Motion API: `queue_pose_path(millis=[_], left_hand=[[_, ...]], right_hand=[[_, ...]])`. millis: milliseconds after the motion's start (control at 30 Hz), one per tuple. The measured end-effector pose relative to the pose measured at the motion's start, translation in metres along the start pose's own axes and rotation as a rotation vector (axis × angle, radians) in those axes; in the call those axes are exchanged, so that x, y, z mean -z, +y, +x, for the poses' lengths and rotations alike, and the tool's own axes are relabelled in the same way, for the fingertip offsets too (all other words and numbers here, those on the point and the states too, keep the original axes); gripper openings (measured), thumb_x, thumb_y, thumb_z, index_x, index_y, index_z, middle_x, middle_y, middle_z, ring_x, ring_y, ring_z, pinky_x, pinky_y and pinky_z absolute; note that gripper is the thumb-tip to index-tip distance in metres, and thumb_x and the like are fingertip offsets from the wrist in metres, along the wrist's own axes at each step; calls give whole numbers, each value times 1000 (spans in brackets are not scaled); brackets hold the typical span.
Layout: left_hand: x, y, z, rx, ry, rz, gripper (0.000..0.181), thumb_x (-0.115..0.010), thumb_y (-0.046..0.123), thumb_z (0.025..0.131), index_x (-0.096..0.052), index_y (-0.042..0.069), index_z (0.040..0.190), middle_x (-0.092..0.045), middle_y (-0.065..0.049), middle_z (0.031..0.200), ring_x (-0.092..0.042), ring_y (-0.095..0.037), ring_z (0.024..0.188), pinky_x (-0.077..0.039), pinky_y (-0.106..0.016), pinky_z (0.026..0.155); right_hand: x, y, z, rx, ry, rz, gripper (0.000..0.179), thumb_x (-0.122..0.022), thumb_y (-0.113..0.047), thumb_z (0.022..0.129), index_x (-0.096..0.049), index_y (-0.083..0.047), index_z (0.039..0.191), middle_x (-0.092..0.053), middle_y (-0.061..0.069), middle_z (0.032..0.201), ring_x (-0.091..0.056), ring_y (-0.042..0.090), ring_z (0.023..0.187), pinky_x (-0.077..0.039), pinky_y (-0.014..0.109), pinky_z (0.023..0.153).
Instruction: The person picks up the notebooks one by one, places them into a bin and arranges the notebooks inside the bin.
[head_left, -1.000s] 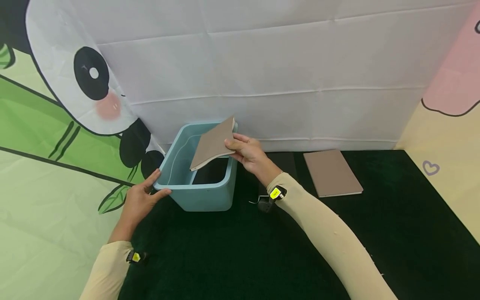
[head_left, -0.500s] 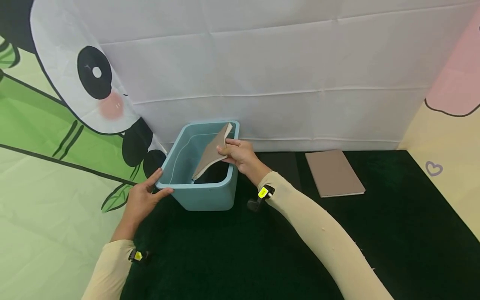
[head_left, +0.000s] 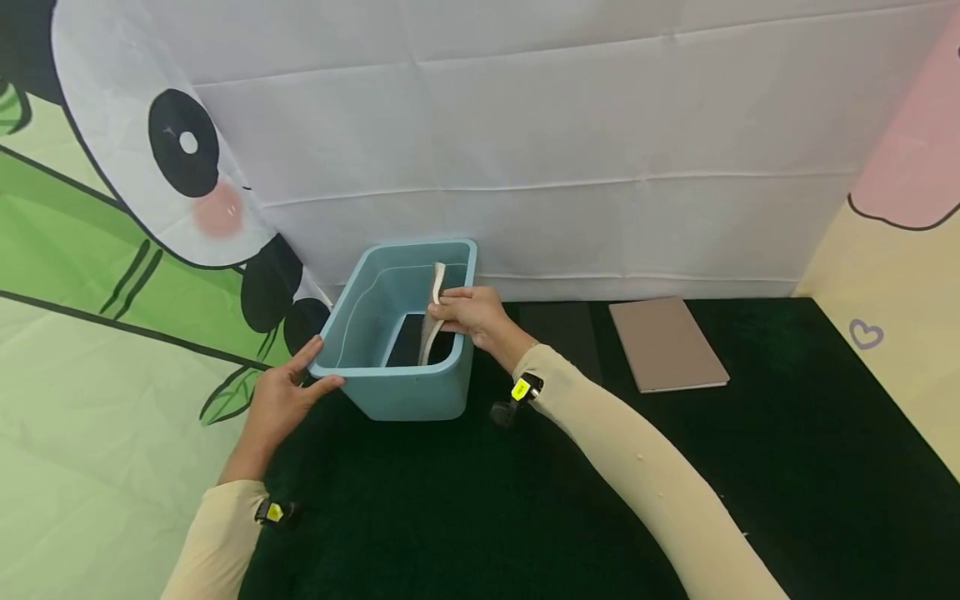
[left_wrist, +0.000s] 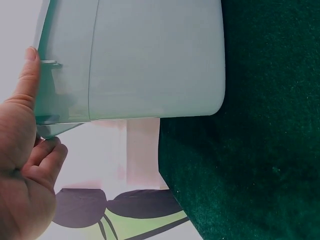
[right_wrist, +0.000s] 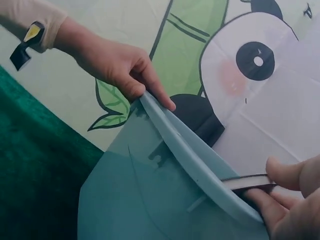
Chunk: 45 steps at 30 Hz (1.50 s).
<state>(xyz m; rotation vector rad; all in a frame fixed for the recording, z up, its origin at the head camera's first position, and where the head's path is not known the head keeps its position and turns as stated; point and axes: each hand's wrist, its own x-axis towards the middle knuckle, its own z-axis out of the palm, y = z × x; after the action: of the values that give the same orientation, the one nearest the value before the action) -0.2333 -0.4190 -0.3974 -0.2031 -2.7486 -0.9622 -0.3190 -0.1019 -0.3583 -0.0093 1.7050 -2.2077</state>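
A light-blue plastic bin (head_left: 405, 396) stands on the dark green tabletop against the back sheet. My left hand (head_left: 281, 402) holds its near-left rim corner; in the left wrist view the thumb lies along the rim (left_wrist: 44, 30) and the fingers are bent below it. Between thumb and fingers, my right hand (head_left: 474, 317) pinches a notebook (head_left: 427, 340) with a brownish cover. The notebook stands on edge inside the bin, near the right wall, page edges (right_wrist: 247, 182) toward the hand. A flat black item (head_left: 405, 342) shows on the bin's floor. The notebook's lower part is hidden.
A second brownish notebook (head_left: 667, 346) lies flat on the tabletop (head_left: 480, 508) to the right. Beside it, a flat black item (head_left: 561, 333) lies partly behind the right arm. A white sheet (head_left: 540, 150) rises behind the table, with printed cartoon figures left and right.
The right hand has lowered the notebook into the bin and turned it from slanting across the opening to standing on edge. The left hand has stayed on the rim.
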Motion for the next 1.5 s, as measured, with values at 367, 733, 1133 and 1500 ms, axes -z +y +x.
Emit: queue_pose_path(millis=[367, 733, 1133, 1500], left_hand=[[0, -2, -1, -8, 5, -3, 80, -76, 41, 92, -39, 12, 157, -38, -9, 161, -46, -46, 139, -44, -60, 104], [1, -1, -2, -10, 16, 0, 79, -76, 39, 92, -39, 12, 157, -38, -10, 160, -47, -46, 138, -44, -59, 103], [0, -3, -2, -11, 17, 3, 79, -76, 39, 92, -39, 13, 157, -38, -10, 160, -47, -46, 138, -44, -60, 103], [-1, 0, 1, 4, 4, -5, 80, -75, 42, 92, -39, 14, 157, -38, -10, 161, -45, -46, 139, -43, -62, 104]], right_hand=[[40, -12, -15, 40, 76, 40, 42, -68, -2, 98, -61, 1, 139, -64, 21, 135, -65, 32, 123, -59, 33, 94], [149, -22, -36, 167, 50, -63, 52, -56, -20, 107, -43, 3, 152, -48, 20, 154, -50, 33, 140, -47, 40, 111], [272, 7, -71, 191, 105, -622, 82, -51, -55, 104, -28, 1, 159, -28, 21, 165, -27, 39, 153, -28, 55, 122], [337, 48, -102, 121, 248, -1115, 87, -54, -62, 99, -34, 0, 157, -27, 37, 159, -32, 59, 141, -33, 74, 109]])
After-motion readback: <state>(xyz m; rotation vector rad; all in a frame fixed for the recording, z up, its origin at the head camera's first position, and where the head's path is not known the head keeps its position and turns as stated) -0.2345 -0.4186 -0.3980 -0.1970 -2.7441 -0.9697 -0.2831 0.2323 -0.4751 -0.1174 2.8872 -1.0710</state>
